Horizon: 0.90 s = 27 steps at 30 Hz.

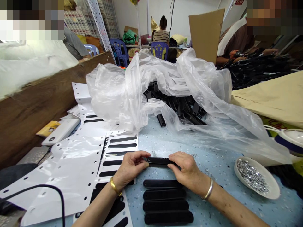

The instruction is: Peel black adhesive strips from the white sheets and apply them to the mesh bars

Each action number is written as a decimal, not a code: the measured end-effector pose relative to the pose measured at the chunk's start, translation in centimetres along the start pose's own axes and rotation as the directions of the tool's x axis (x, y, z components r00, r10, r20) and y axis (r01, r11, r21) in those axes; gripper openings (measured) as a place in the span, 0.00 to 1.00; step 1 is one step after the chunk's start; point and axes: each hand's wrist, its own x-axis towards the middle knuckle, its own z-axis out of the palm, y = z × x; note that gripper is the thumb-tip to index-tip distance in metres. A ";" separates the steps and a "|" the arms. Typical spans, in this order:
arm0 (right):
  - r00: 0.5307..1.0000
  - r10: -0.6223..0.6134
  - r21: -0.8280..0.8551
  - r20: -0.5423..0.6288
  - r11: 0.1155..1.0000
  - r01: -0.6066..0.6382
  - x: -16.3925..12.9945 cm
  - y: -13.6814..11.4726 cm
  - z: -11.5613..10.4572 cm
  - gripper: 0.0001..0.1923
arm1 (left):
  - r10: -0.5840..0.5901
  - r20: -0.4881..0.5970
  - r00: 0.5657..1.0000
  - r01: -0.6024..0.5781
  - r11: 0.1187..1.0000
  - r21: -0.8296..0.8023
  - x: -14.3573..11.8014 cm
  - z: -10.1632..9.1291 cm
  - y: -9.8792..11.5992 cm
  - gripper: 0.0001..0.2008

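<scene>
Black strip (158,160) with a row of small holes along its top lies level between both hands, over the middle of the desk (210,217). Left hand (136,164) pinches its left end between thumb and fingers; right hand (186,165) grips the right end the same way. A second dark edge shows just under it, partly covered by the fingers.

Nearer the desk's front edge, four flat black bars (165,205) lie in a row, one below another. Toward the left edge, a white sheet (129,205) carries black strips of its own, and the left forearm crosses part of it. Beside it spreads a larger white sheet (78,154) with punched holes, a black cable (62,201) curving over its near part. A white box (59,132) and a yellow packet (48,128) sit by the wooden board (47,82) along the left edge.

Across the far half, a crumpled clear plastic bag (113,94) drapes in folds, partly hiding the jumbled black parts (182,107) in its mouth. Near the right edge, a white dish (276,189) holds many small shiny metal pieces (253,176).
</scene>
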 end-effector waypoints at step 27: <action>1.000 0.009 0.077 -0.012 0.997 -0.008 0.1 0.1 -0.1 0.07 | 0.129 0.003 0.992 -0.127 0.970 0.209 -0.1 -0.4 0.1 0.07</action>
